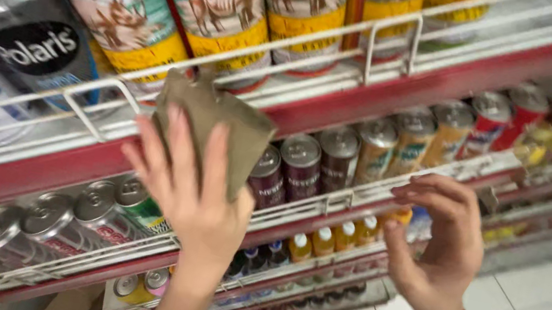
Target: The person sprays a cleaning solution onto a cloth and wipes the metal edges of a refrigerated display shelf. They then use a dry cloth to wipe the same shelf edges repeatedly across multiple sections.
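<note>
Head view is showing the left hand (189,185) pressing a drab cloth (217,126) against the white wire rail (289,40) of a red shelf (377,93), fingers spread over it. Right hand (439,248) is hovering half-curled and empty near the dark cans (301,163). Wiping looks underway; sliding the cloth along calls for steady pressure.
</note>
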